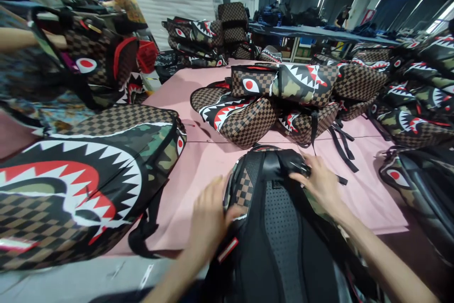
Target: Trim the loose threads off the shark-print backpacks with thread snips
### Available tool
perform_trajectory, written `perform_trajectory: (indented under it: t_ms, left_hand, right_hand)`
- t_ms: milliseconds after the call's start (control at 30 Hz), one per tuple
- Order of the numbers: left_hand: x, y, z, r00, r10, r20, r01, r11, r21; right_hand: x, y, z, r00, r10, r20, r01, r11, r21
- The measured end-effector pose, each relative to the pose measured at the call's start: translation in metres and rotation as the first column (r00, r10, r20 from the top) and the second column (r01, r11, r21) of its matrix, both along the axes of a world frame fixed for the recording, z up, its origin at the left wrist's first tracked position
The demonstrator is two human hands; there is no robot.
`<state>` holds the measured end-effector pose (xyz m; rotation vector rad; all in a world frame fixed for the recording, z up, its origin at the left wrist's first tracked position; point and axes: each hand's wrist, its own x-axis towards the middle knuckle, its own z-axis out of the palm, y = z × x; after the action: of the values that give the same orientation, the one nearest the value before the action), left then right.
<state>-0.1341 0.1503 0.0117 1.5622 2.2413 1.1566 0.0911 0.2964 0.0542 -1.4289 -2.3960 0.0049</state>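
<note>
In the lower centre of the frame we have a backpack (pixel 283 241), its black padded back towards us, with a dotted grey panel (pixel 285 215) down the middle and brown checkerboard along its left edge. Our right hand (pixel 322 184) clamps thumb and fingers on its upper right edge; our left hand (pixel 209 213) blurs at the left edge, its grip unclear.
</note>
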Motion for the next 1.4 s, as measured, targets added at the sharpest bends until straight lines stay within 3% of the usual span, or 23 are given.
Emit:
perform_trajectory:
  t_ms: [100, 167, 233, 300, 367, 467, 533, 600, 667, 833, 967, 1033, 1133, 1233, 1400]
  left_hand:
    - [0.033, -0.021, -0.013, 0.901, -0.209, -0.379, 0.202, 0.978, -0.06]
    - [0.037, -0.01, -0.009, 0.863, -0.201, -0.463, 0.185, 0.979, -0.081]
    - [0.03, 0.012, 0.006, 0.873, -0.145, -0.466, 0.122, 0.989, -0.079]
    - [0.02, 0.032, 0.021, 0.893, -0.137, -0.429, 0.103, 0.99, -0.101]
    - [0.013, 0.038, 0.029, 0.909, -0.223, -0.351, 0.167, 0.969, -0.185]
    - [0.007, 0.032, 0.024, 0.924, -0.362, -0.126, 0.312, 0.9, -0.304]
    - [0.003, 0.033, 0.015, 0.958, -0.286, -0.009, 0.273, 0.925, -0.263]
    - [-0.003, 0.045, 0.008, 0.992, -0.118, 0.045, 0.124, 0.979, -0.162]
    - [-0.007, 0.064, 0.004, 0.997, -0.008, 0.076, 0.013, 0.997, -0.073]
    - [-0.012, 0.101, 0.003, 0.994, -0.078, 0.082, 0.086, 0.992, -0.097]
    - [-0.025, 0.102, 0.007, 0.982, 0.147, 0.122, -0.137, 0.987, -0.089]
    - [-0.029, 0.104, 0.01, 0.976, 0.195, 0.096, -0.188, 0.979, -0.08]
    - [-0.025, 0.117, 0.015, 0.995, 0.08, 0.065, -0.065, 0.976, -0.209]
    - [-0.018, 0.131, 0.013, 0.979, 0.042, 0.2, 0.033, 0.933, -0.358]
    - [-0.021, 0.128, 0.004, 0.897, 0.025, 0.442, 0.094, 0.965, -0.244]
  right_hand:
    - [0.058, -0.021, -0.023, 0.984, -0.044, 0.172, 0.064, 0.992, -0.111]
    - [0.07, -0.027, -0.033, 0.984, -0.031, 0.177, 0.068, 0.975, -0.21]
    - [0.067, -0.018, -0.033, 0.999, -0.013, 0.044, 0.025, 0.958, -0.284]
    - [0.059, 0.001, -0.027, 0.992, -0.002, -0.126, -0.038, 0.95, -0.311]
    - [0.055, 0.019, -0.021, 0.975, 0.01, -0.224, -0.086, 0.939, -0.332]
    - [0.06, 0.027, -0.024, 0.966, 0.025, -0.256, -0.127, 0.911, -0.392]
    - [0.066, 0.023, -0.029, 0.969, 0.01, -0.246, -0.116, 0.9, -0.42]
    - [0.071, 0.018, -0.032, 0.971, 0.018, -0.24, -0.124, 0.892, -0.434]
    - [0.072, 0.014, -0.03, 0.965, 0.047, -0.257, -0.152, 0.9, -0.408]
    - [0.065, 0.012, -0.017, 0.919, 0.088, -0.385, -0.193, 0.951, -0.242]
    - [0.056, 0.013, -0.017, 0.862, 0.072, -0.502, -0.232, 0.936, -0.264]
    - [0.05, 0.012, -0.02, 0.836, 0.052, -0.546, -0.241, 0.929, -0.281]
    - [0.034, 0.01, -0.021, 0.801, 0.048, -0.597, -0.265, 0.922, -0.282]
    - [0.018, 0.008, -0.018, 0.788, 0.114, -0.605, -0.323, 0.913, -0.249]
    - [0.002, 0.01, -0.013, 0.807, 0.198, -0.556, -0.37, 0.904, -0.213]
